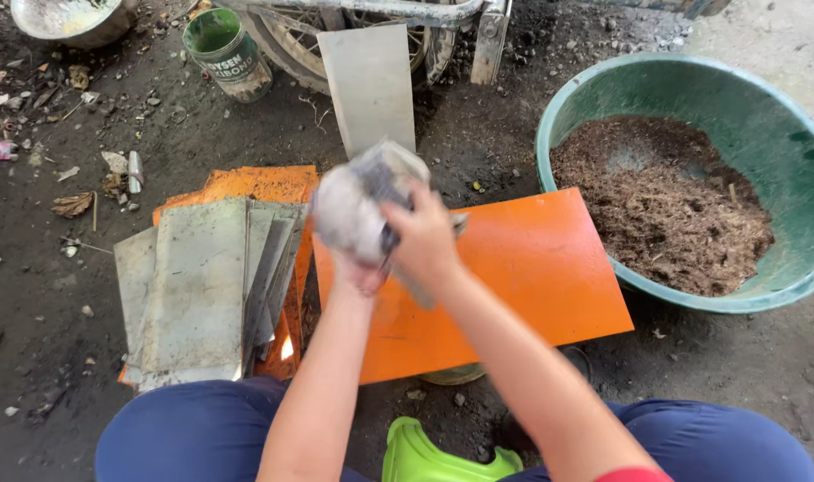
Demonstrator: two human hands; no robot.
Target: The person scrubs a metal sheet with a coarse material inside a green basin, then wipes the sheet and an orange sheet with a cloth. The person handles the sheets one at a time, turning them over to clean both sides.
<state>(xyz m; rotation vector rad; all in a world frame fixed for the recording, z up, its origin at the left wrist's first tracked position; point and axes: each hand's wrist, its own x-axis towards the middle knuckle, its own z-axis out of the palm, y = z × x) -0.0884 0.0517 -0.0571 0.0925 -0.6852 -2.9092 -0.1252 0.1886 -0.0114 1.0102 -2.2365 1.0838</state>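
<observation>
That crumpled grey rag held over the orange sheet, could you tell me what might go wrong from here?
The crumpled grey rag, blurred between the left hand and the right hand, could slip from their grip onto the dirt. The stacked grey metal plates beside the flat orange sheet show thin edges that might cut bare skin.

Matt grey cloth [353, 210], smooth orange sheet [514, 268], dull metal plates [197, 286], glossy green plastic basin [737, 98].
</observation>
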